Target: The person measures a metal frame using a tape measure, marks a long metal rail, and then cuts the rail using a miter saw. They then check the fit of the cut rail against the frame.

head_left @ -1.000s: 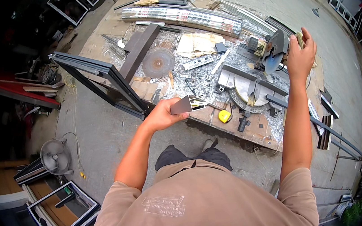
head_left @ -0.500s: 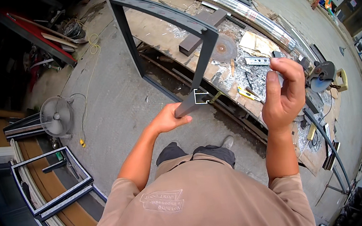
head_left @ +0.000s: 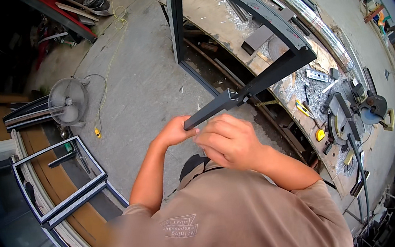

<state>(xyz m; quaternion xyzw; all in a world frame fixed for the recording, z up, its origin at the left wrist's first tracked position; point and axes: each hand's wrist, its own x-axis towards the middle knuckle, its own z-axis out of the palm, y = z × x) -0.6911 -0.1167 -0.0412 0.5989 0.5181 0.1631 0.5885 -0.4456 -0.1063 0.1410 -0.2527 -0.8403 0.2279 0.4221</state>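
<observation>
My left hand [head_left: 173, 132] clasps a dark profile [head_left: 212, 109]; my right hand [head_left: 229, 142] curls loosely beside it, any hold hidden.

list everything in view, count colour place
Bench: one, tan, right
Metal bar: one, dark grey, centre
Large frame: one, dark grey, before bench
Saw: one, mostly dark, on bench
Tape measure: one, yellow, on bench
Wrapped bundle: one, silver, bench's far side
Scraps: many, silver, on bench
Fan: one, grey, left
Cord: one, yellow, left floor
Small frames: at least two, dark and pale, lower left
Left hand: one, bare, holding bar
Right hand: one, bare, beside left
</observation>
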